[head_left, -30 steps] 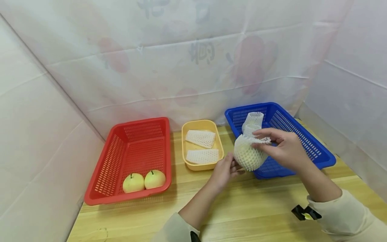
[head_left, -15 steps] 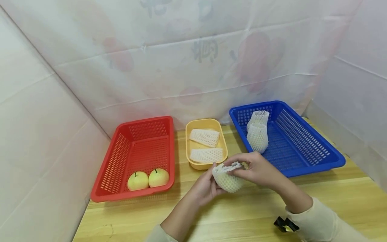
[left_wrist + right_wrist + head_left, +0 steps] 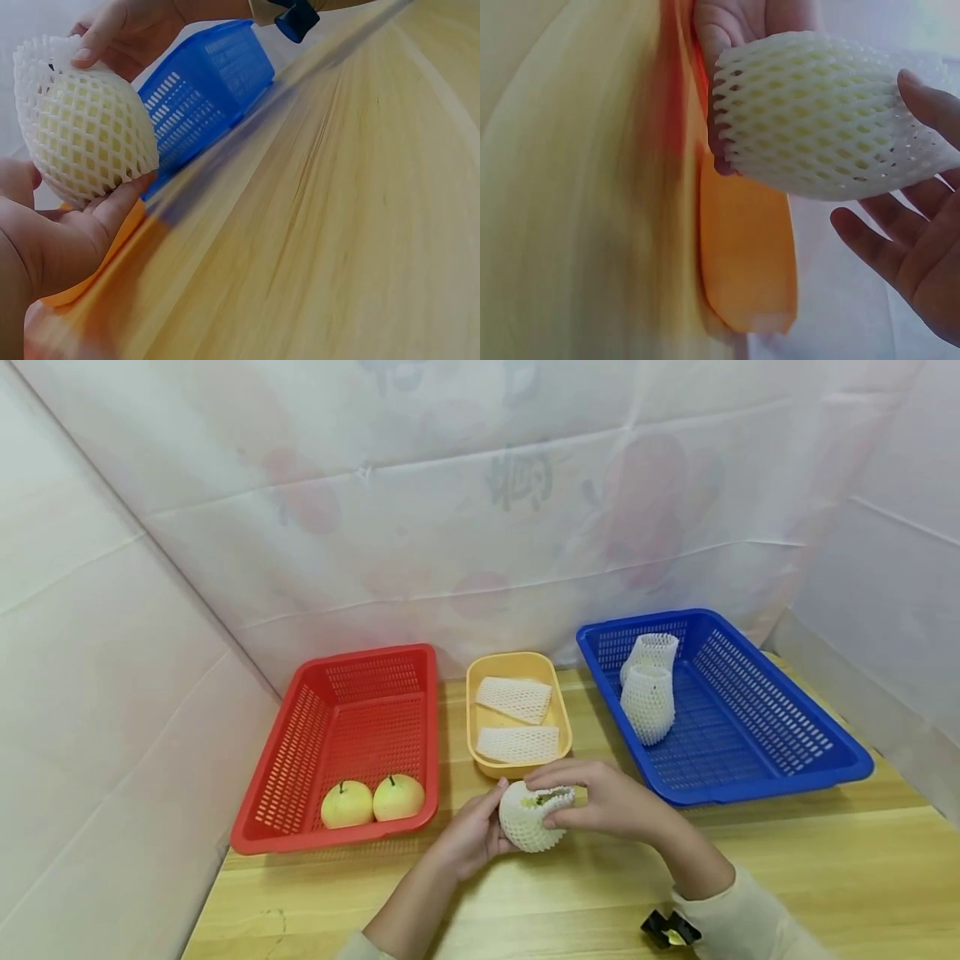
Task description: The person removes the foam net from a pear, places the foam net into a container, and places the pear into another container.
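A pale yellow pear (image 3: 94, 139) sits inside a white foam net (image 3: 527, 831), held over the wooden table in front of the yellow tray. My left hand (image 3: 471, 837) grips it from below, fingers under its base and thumb at the side. With thumb and fingers, my right hand (image 3: 611, 806) pinches the net's upper rim. The net's mouth is partly open, and a bit of the fruit's top shows through it. In the right wrist view, the right thumb presses on the netting (image 3: 810, 120) while the other fingers lie beneath.
A red basket (image 3: 258, 839) at left holds two bare pears (image 3: 373, 802). In the yellow tray (image 3: 474, 693) lie two flat foam nets (image 3: 517, 743). The blue basket (image 3: 795, 785) at right contains two netted pears (image 3: 648, 703). A pale cloth wall (image 3: 480, 527) stands behind.
Both hands have carried the netted pear left and toward the person, from beside the blue basket to in front of the yellow tray. The right hand stays at the net's rim.
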`<action>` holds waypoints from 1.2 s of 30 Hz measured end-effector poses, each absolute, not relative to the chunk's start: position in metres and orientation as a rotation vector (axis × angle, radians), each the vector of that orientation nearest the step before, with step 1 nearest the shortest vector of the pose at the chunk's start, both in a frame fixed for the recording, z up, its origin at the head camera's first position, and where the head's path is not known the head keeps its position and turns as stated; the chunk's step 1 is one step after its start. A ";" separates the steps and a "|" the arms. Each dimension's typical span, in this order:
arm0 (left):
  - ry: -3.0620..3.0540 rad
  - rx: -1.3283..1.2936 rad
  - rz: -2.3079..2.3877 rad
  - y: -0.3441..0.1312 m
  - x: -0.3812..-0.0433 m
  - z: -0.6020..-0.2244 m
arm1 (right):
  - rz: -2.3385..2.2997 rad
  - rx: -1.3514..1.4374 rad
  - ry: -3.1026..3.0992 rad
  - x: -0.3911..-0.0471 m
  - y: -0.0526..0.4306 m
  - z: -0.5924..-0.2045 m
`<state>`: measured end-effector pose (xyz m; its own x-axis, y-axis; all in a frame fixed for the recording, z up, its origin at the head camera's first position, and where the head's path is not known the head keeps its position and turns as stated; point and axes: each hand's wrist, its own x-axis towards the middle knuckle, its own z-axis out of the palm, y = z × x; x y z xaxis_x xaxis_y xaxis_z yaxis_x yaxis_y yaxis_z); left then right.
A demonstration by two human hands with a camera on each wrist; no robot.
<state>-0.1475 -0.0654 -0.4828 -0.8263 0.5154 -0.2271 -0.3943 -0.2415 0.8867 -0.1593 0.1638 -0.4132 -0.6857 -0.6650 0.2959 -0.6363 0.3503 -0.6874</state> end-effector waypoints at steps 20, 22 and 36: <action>1.744 0.199 2.022 -0.079 -0.153 -0.482 | -1.472 -1.106 2.591 -0.159 0.146 -0.435; 1.803 0.236 2.023 -0.081 -0.153 -0.481 | -1.454 -1.097 2.602 -0.160 0.146 -0.437; 1.937 0.636 1.938 -0.086 -0.153 -0.483 | -1.443 -0.942 2.550 -0.160 0.144 -0.443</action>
